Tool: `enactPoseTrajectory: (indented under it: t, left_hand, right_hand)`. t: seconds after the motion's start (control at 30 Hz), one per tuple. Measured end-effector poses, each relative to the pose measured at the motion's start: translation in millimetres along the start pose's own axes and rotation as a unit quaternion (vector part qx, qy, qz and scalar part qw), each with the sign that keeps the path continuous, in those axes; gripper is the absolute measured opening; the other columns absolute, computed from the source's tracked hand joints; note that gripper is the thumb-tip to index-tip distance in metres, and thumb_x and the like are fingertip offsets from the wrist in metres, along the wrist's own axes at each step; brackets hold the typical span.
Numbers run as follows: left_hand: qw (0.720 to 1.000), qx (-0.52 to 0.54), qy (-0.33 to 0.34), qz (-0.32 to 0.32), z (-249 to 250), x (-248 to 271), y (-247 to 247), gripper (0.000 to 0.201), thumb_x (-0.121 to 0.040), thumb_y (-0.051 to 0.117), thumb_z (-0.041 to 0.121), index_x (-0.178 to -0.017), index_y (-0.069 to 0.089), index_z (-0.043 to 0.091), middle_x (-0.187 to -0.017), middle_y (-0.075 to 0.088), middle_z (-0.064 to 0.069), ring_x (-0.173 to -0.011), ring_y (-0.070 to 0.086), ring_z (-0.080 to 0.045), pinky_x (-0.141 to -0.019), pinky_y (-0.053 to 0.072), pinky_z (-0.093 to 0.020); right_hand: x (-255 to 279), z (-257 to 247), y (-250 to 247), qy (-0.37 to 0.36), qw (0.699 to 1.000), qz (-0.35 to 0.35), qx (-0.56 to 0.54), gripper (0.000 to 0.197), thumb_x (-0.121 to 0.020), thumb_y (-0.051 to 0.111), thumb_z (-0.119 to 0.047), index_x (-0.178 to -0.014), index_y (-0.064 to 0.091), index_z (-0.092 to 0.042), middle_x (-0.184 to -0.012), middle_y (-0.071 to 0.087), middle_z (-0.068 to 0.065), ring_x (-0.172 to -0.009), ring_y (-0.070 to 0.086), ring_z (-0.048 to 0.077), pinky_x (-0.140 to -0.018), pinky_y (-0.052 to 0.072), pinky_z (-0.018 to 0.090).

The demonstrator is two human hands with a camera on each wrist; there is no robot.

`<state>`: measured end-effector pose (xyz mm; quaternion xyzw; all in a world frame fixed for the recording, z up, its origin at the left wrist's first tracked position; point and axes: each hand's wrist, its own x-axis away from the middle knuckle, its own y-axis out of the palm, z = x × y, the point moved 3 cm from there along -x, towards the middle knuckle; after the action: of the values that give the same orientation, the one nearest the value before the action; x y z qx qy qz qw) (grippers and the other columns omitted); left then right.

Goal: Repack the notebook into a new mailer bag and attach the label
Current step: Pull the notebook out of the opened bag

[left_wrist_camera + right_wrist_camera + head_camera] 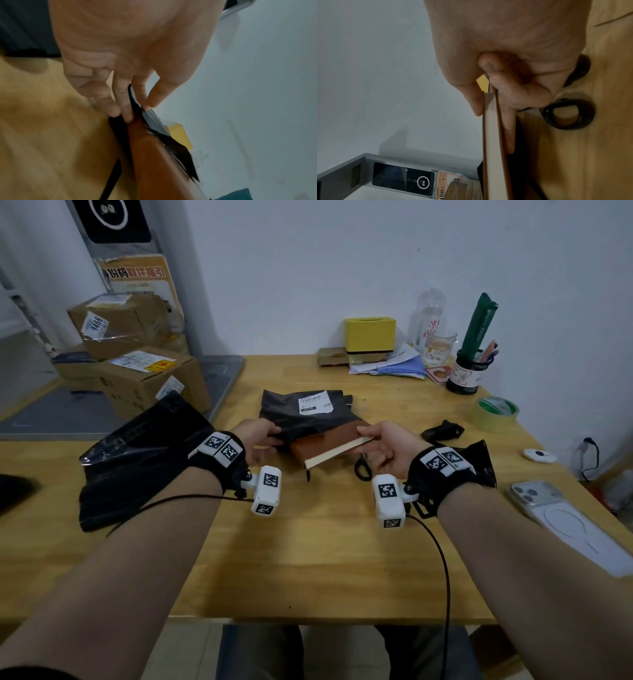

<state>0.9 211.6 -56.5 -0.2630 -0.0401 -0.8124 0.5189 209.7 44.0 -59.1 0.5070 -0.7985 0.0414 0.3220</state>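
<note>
From the head view, you are at the unpacking step: your right hand (pixel 383 445) pinches the brown notebook (pixel 329 445) by its page edge at centre frame, thumb on top and fingers beneath, while your left hand (pixel 255 440) grips the torn mouth of the old mailer bag (pixel 301 412), which bears the white label (pixel 315 402) just above. About half the notebook looks clear of the bag. The new mailer bag (pixel 137 460), glossy black and creased, lies flat at left of frame on the wooden table (pixel 308 559). Next, I judge you must draw the notebook fully free, so keep the left grip firm, since the thin film will likely slide along with the cover.

In the left wrist view, your left hand (pixel 130 56) fills the upper frame, fingertips (pixel 127 115) curled narrow and pinching the thin black film of the old mailer bag (pixel 180 151), ragged where torn. The notebook (pixel 154 169) runs to the lower right, its cover smooth like leather.

In the right wrist view, your right hand (pixel 513 56) clamps the notebook (pixel 491 135): cream page block between two thin brown covers, stiff and flat. Black scissor handles (pixel 563 115) lie on the table at right of frame.
</note>
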Motion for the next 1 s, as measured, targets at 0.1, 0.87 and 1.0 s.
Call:
enactPoseTrajectory:
  t: [0.1, 0.87, 1.0]
  left_hand:
    - [1.0, 0.007, -0.003, -0.005, -7, 4, 0, 0.026, -0.097, 0.055, 0.025, -0.121, 0.059, 0.017, -0.12, 0.065, -0.003, -0.092, 0.059, -0.025, -0.088, 0.049, -0.036]
    - [1.0, -0.019, 0.001, -0.002, 3, 37, -8, 0.038, -0.093, 0.058, 0.035, -0.129, 0.058, 0.024, -0.125, 0.061, -0.001, -0.126, 0.045, -0.034, -0.093, 0.041, -0.041]
    - [1.0, -0.023, 0.013, 0.001, 5, 54, -8, 0.035, -0.093, 0.058, 0.034, -0.126, 0.059, 0.023, -0.127, 0.063, -0.002, -0.123, 0.047, -0.034, -0.094, 0.038, -0.043]
  right_hand:
    - [0, 0, 8, 0.001, 1.0, -0.023, -0.011, 0.012, -0.099, 0.055, -0.021, -0.092, 0.053, -0.012, -0.112, 0.074, 0.021, -0.034, 0.018, 0.004, -0.032, 0.023, 0.014]
    - [44, 14, -22, 0.002, 0.997, -0.051, 0.064, 0.021, -0.095, 0.056, -0.023, -0.081, 0.051, -0.009, -0.09, 0.073, 0.02, -0.034, 0.019, 0.004, -0.036, 0.02, 0.015]
    - [57, 17, -15, -0.001, 0.996, -0.053, 0.075, 0.024, -0.094, 0.057, -0.024, -0.08, 0.056, -0.005, -0.082, 0.07, 0.015, -0.033, 0.022, 0.004, -0.036, 0.021, 0.015]
